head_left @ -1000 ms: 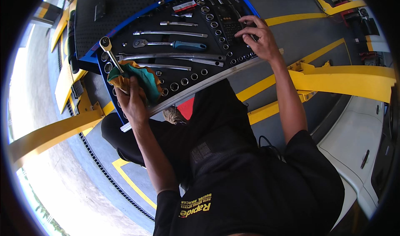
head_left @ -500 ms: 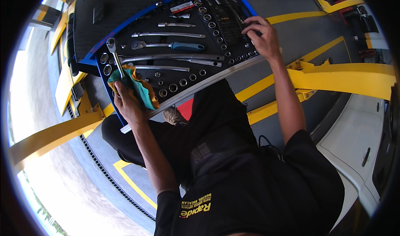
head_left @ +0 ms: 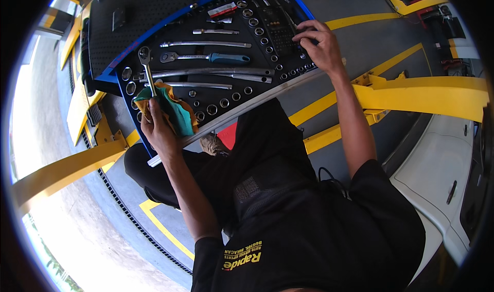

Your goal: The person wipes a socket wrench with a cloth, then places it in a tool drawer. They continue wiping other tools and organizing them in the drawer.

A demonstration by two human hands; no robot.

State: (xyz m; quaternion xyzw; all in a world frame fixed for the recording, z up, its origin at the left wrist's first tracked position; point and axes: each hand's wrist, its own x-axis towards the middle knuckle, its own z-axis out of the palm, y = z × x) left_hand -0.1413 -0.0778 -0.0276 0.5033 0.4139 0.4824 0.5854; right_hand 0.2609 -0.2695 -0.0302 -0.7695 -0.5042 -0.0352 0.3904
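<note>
My left hand (head_left: 160,132) is closed around the handle of a chrome ratchet wrench (head_left: 148,71) and a green and orange cloth (head_left: 177,112). The ratchet's head points up and away, above the left part of a blue tool drawer (head_left: 177,18). At the drawer's right end, my right hand (head_left: 322,49) hovers low over the small sockets and bits, its fingers bent and apart. Nothing can be made out between them. In the black foam between my hands lie a blue-handled ratchet (head_left: 229,59), long chrome bars (head_left: 206,44) and rows of sockets (head_left: 224,103).
A black mat-covered top (head_left: 149,3) extends beyond the drawer. Yellow lift arms (head_left: 422,97) reach in on both sides. At the right is a white vehicle (head_left: 437,163). My knees are under the drawer's near edge, by a red thing (head_left: 227,136).
The ratchet in my left hand has tilted more upright, its head shifting slightly right. My right hand stays over the drawer's right end, its fingers moved a little left.
</note>
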